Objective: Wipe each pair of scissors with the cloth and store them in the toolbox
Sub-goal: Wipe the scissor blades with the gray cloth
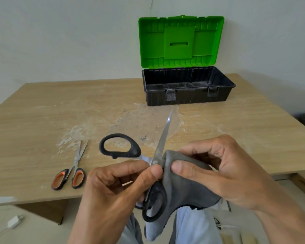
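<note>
Centrally, left hand pinches black scissors against cloth.

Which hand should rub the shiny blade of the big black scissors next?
Probably the right hand: it grips the grey cloth beside the blade, while the left hand pinches the black-handled scissors near the pivot.

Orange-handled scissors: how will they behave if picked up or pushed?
Probably rigid and light: the orange-handled scissors look thin-bladed. Blades lie slightly apart, so they may pivot when lifted. Flat on the table, they'd likely slide, not roll.
</note>
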{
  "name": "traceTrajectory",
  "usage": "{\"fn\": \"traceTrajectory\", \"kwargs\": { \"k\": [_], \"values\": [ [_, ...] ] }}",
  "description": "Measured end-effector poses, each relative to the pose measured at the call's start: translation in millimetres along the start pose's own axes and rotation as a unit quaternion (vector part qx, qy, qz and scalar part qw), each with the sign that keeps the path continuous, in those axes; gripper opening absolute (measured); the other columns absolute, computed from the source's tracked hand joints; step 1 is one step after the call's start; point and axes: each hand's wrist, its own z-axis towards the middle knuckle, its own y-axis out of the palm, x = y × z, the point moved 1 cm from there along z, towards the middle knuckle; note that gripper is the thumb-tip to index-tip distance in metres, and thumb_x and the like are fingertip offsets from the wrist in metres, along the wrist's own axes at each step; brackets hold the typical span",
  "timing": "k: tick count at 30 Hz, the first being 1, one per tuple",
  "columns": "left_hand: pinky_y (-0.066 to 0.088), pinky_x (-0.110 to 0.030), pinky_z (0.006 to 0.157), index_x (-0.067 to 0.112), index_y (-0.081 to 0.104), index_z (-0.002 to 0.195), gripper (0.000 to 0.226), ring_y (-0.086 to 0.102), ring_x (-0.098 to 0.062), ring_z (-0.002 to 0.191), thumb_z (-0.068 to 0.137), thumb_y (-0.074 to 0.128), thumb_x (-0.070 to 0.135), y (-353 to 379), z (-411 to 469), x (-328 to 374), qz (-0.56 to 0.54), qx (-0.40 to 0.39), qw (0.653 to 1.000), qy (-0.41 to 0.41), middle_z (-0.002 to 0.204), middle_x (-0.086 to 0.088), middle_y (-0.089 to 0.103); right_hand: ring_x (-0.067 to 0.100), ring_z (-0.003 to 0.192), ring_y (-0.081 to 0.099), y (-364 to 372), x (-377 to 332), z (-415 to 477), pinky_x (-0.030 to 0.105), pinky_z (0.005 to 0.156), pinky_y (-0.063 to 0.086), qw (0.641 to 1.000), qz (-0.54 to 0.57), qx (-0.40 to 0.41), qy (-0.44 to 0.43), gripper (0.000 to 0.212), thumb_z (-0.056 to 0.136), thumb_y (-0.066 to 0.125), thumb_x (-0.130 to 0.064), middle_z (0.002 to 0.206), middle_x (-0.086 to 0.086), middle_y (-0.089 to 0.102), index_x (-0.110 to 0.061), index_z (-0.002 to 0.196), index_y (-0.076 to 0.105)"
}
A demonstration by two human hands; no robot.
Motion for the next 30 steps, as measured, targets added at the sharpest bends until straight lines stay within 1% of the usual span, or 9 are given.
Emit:
{"fn": "traceTrajectory", "kwargs": {
  "k": [5,7,11,14,18,21,23,26,30],
  "values": [
    [0.047,-0.023,0.05,0.019,0.08,0.066,0.028,0.05,-0.012,0.044,0.055,0.083,0.045,-9.8,-0.2,-2.3,-0.008,0.029,1.0,0.002,0.063,-0.017,0.071,0.033,0.074,0.074,-14.8,5.0,-4.0,0.031,0.062,0.054,0.999,0.028,0.022,0.032,0.016,0.087,0.079,-0.038,0.081,0.007,0.079,-0.024,0.091,0.085],
    [0.046,-0.021,0.049,0.016,0.08,0.068,0.031,0.05,-0.012,0.045,0.056,0.082,0.045,-11.5,0.9,-2.9,-0.008,0.02,1.0,0.003,0.06,-0.015,0.069,0.036,0.075,0.073,-16.2,6.4,-4.8,0.037,0.062,0.054,0.999,0.021,0.031,0.036,0.023,0.083,0.078,-0.047,0.081,0.008,0.079,-0.026,0.091,0.085],
    [0.045,-0.021,0.047,0.012,0.079,0.066,0.023,0.05,-0.012,0.045,0.061,0.088,0.033,-1.6,4.5,-1.5,-0.017,-0.012,1.0,-0.009,0.054,-0.009,0.066,0.032,0.071,0.072,-7.3,3.4,-1.3,0.036,0.061,0.053,0.999,0.031,0.026,0.028,0.025,0.082,0.075,-0.047,0.079,0.007,0.078,-0.025,0.089,0.085],
    [0.044,-0.025,0.047,0.013,0.078,0.065,0.03,0.05,-0.014,0.045,0.059,0.084,0.042,2.1,4.5,-2.4,-0.025,-0.02,0.999,-0.013,0.049,-0.002,0.062,0.034,0.069,0.071,-0.1,-0.3,1.9,0.039,0.058,0.054,0.999,0.042,0.016,0.023,0.025,0.084,0.075,-0.045,0.077,0.008,0.078,-0.022,0.089,0.084],
    [0.043,-0.02,0.047,0.013,0.08,0.07,0.035,0.049,-0.012,0.045,0.056,0.082,0.045,-4.5,3.8,-3.0,-0.043,-0.011,0.999,-0.026,0.061,-0.015,0.069,0.042,0.072,0.071,-6.9,0.1,0.3,0.049,0.061,0.055,0.999,0.043,0.015,0.028,0.025,0.084,0.075,-0.045,0.08,0.011,0.079,-0.022,0.089,0.085],
    [0.042,-0.018,0.047,0.01,0.08,0.07,0.037,0.048,-0.013,0.046,0.056,0.082,0.044,-7.1,3.7,-5.1,-0.056,-0.01,0.998,-0.039,0.058,-0.009,0.068,0.044,0.069,0.067,-8.6,1.3,-1.6,0.049,0.057,0.051,0.998,0.035,0.032,0.034,0.028,0.081,0.076,-0.049,0.076,0.011,0.076,-0.023,0.087,0.085],
    [0.043,-0.019,0.047,0.01,0.079,0.07,0.036,0.049,-0.012,0.047,0.058,0.081,0.045,-1.8,2.9,-4.7,-0.047,-0.027,0.998,-0.034,0.054,-0.005,0.065,0.035,0.061,0.066,-4.1,0.3,-1.1,0.042,0.053,0.046,0.999,0.025,0.027,0.029,0.026,0.082,0.077,-0.049,0.071,0.007,0.075,-0.024,0.085,0.084],
    [0.044,-0.018,0.046,0.012,0.079,0.066,0.032,0.051,-0.009,0.045,0.056,0.081,0.042,6.1,1.8,-3.2,-0.06,-0.035,0.997,-0.034,0.051,-0.003,0.064,0.008,0.053,0.057,3.0,-5.0,-0.6,0.02,0.053,0.041,1.0,0.006,0.011,0.011,0.02,0.089,0.081,-0.041,0.061,-0.004,0.068,-0.025,0.078,0.082],
    [0.042,-0.018,0.046,0.008,0.079,0.068,0.037,0.047,-0.011,0.045,0.055,0.082,0.042,1.1,1.8,-3.9,-0.075,-0.026,0.996,-0.044,0.055,-0.009,0.065,0.035,0.065,0.069,-2.7,-7.4,-1.5,0.042,0.057,0.05,1.0,0.013,0.006,0.019,0.025,0.087,0.078,-0.042,0.074,0.009,0.077,-0.018,0.085,0.084]
  ]
}}
